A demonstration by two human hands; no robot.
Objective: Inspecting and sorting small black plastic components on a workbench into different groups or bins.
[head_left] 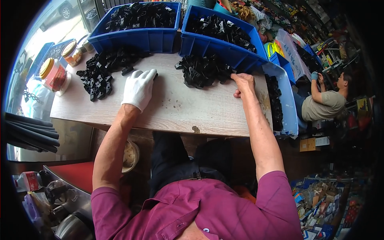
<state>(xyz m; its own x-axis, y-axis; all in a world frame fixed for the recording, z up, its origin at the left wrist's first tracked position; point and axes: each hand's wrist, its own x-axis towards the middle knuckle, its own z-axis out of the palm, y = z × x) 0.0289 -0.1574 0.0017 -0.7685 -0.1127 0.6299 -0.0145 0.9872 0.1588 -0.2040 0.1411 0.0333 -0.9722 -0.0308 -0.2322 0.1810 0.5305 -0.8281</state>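
My left hand (139,89) wears a white knitted glove and rests on the pale wooden table (168,116), its fingers curled. A small black part (156,75) shows at its fingertips. To its left spreads a loose heap of small black parts (100,74). Bare and closed, my right hand (244,84) reaches the right edge of a second heap of the same black parts (202,72). Its thumb and forefinger pinch at a black part on that edge, mostly hidden by the fingers.
Two blue bins (138,39) (218,46) full of black parts stand along the table's far side. A paler bin (286,100) sits at the right edge. Jars (54,76) stand at the left. A co-worker (326,100) sits farther right. Black tubes (32,132) hang at left.
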